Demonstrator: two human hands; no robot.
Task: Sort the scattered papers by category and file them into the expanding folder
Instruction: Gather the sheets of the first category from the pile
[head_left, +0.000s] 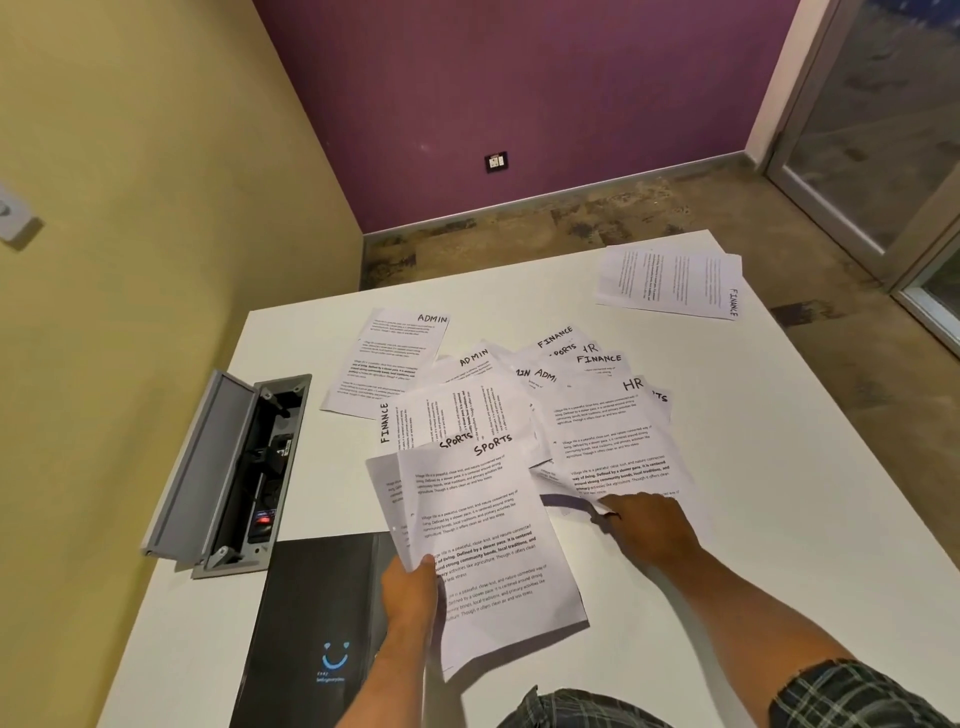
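Observation:
My left hand (410, 592) grips a small stack of sheets headed SPORTS (483, 525), lifted above the table's near side. My right hand (641, 525) rests on the lower edge of a sheet headed HR (602, 441), fingers pinching its bottom edge. A loose pile of printed sheets (498, 384) headed ADMIN, FINANCE, SPORTS and HR spreads over the middle of the white table (779, 467). The black expanding folder (317, 623), with a blue smile logo, lies shut at the near left, partly under the SPORTS sheets.
A separate FINANCE stack (670, 283) lies at the far right corner. An ADMIN sheet (387, 358) lies apart at the left of the pile. An open grey cable box (234, 473) is set into the table's left edge. A yellow wall runs along the left.

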